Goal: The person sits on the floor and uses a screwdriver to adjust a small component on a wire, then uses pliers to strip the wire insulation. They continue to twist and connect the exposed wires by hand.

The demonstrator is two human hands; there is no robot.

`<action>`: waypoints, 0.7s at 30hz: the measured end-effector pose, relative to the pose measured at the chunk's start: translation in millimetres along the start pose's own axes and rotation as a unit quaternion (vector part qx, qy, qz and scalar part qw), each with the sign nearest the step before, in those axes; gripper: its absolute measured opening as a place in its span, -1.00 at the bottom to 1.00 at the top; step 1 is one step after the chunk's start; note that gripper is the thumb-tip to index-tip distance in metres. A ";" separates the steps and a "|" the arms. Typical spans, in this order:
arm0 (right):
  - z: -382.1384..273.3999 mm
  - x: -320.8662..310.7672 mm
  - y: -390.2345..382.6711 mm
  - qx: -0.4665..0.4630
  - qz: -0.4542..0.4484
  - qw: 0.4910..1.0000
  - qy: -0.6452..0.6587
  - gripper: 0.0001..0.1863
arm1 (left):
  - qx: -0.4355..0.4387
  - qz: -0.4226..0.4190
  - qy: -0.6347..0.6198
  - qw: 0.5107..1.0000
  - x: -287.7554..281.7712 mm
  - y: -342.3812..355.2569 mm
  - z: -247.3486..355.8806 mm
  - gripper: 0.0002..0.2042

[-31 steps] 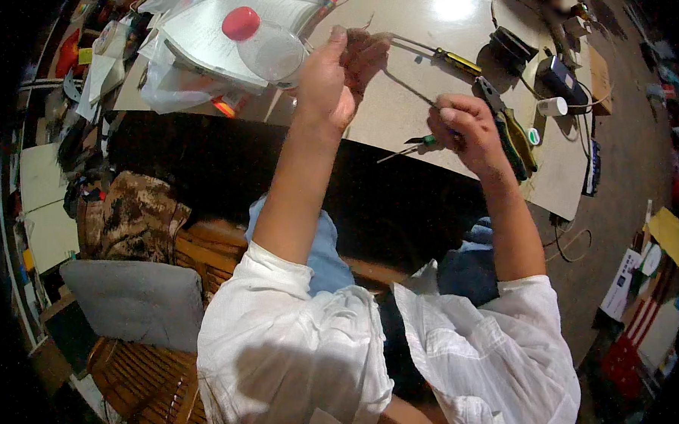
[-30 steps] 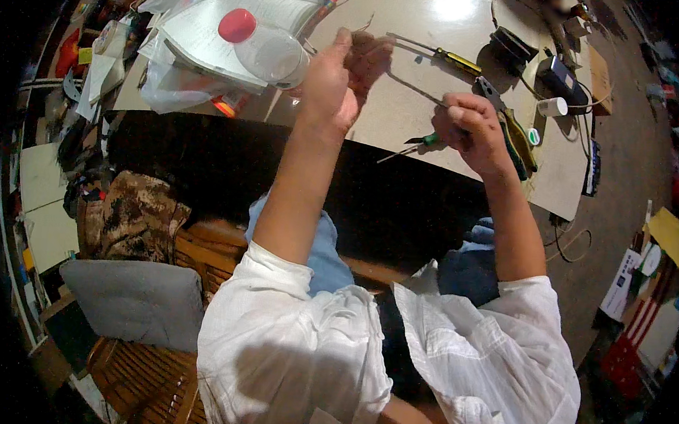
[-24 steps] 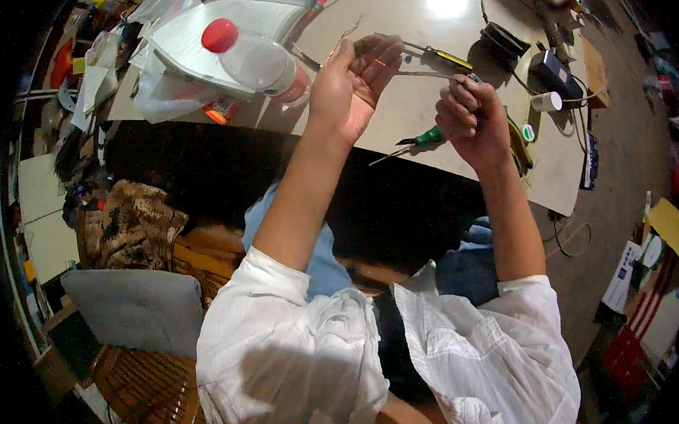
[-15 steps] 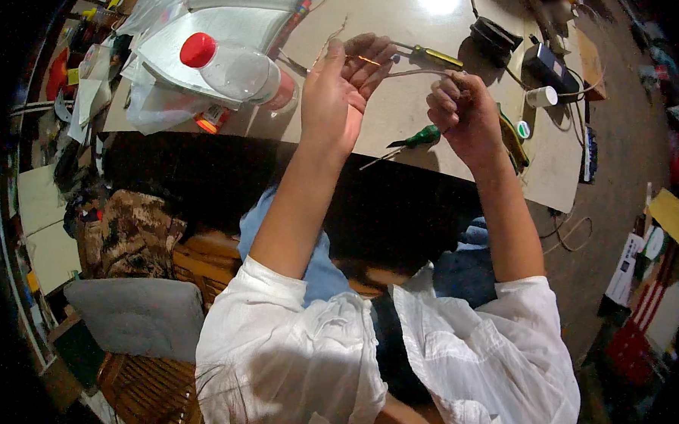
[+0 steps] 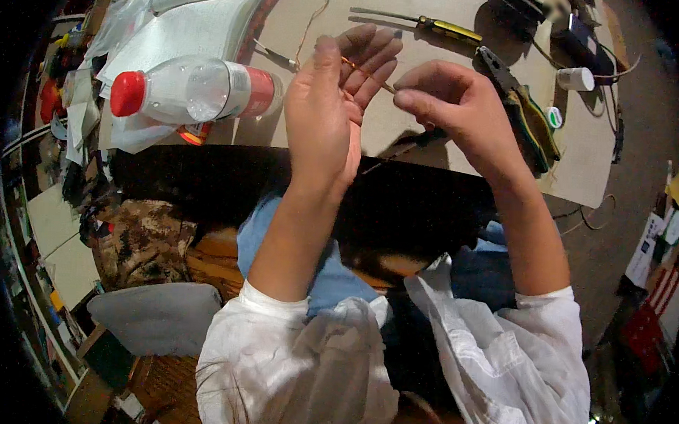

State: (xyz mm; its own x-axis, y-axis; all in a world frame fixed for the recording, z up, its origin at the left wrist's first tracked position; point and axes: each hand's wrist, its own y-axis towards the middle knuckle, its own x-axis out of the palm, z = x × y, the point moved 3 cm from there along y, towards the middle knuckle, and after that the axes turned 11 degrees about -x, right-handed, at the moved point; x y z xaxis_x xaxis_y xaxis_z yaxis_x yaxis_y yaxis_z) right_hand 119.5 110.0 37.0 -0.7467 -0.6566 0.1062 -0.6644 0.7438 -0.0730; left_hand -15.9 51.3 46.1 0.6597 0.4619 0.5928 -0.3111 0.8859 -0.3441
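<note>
My left hand (image 5: 329,109) is turned palm up, its loosely curved fingers holding a thin wire (image 5: 353,65) with a copper-coloured section. My right hand (image 5: 450,103) pinches the wire to the right. Beyond my hands lies a yellow-and-black screwdriver (image 5: 446,31). Beside my right hand lie pliers (image 5: 536,126) with dark green and yellow grips. A dark, thin tool (image 5: 403,146) is partly hidden below my right hand. A clear bottle (image 5: 186,88) with a red cap lies left of my left hand, near a short cable with a white end (image 5: 285,58).
An open notebook (image 5: 177,30) and plastic bags (image 5: 105,35) cover the table's left side. A black adapter (image 5: 578,48), white container (image 5: 575,79), small round lid (image 5: 554,117) and cables sit at the right. A chair with a grey cushion (image 5: 149,313) stands left of me.
The view has shifted, with the bottle and notebook now farther left in it. My right hand has moved left and turned, bringing its thumb and fingers to the wire close beside my left hand.
</note>
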 end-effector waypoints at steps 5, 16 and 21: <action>6.7 -6.4 -1.1 0.031 -0.024 0.999 0.003 -0.76 | -0.024 -0.009 0.011 1.000 0.3 5.5 -3.6 -0.61; 16.8 -9.3 -3.4 0.094 -0.032 0.982 0.160 -0.72 | 0.125 -0.013 0.415 0.901 5.3 -6.8 -2.3 -0.73; 15.3 -6.8 -1.6 0.088 0.018 0.978 0.188 -0.72 | 0.231 0.039 0.555 0.798 -2.0 -5.7 1.1 -0.78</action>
State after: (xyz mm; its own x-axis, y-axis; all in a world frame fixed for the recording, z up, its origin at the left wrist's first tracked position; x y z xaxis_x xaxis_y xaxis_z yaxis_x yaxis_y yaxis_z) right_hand 125.2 111.4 21.2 -0.7284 -0.5129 0.4542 -0.6569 0.7111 -0.2505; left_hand -16.1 45.4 47.6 0.7459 0.4212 -0.5159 -0.4305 0.8960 0.1091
